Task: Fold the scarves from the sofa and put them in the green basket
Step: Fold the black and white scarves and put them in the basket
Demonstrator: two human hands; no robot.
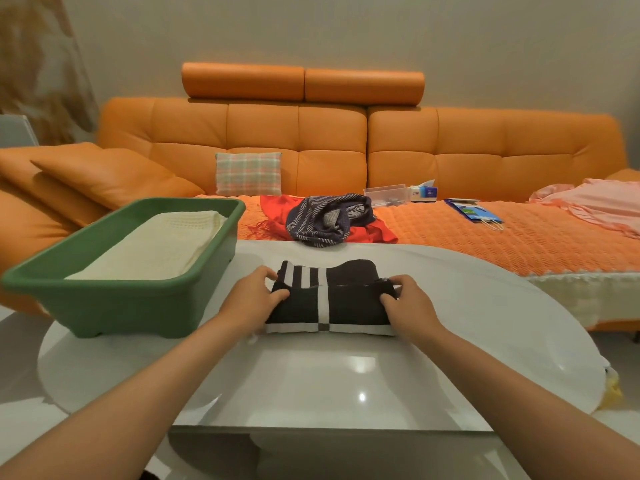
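Already one folded cream scarf (149,247) lies in the basket (131,313), which stands at the left of the table (346,382). Just right of it, the left hand (254,296) grips the left end of the black scarf (329,306), its fingers curled over the edge and pinching the layers. The scarf lies on the table in front of the person, folded into a thick pad with white stripes across it and a white band along the near edge. Its far layer sticks out unevenly beyond the upper fold. The right hand (407,303) pinches the right end the same way, fingertips tucked into the fold.

The step in hand looks like the last fold, or the tidying of it. To do it well, both hands should draw lightly apart to take out slack, bring the edges level, then press the pad flat before lifting. For the carry, a grip under the pad would keep the layers from sliding open. It should go down flat on the cream one.

Behind, on the sofa (485,143), a navy scarf (325,220) lies bunched on a red scarf (377,233), neither folded yet.
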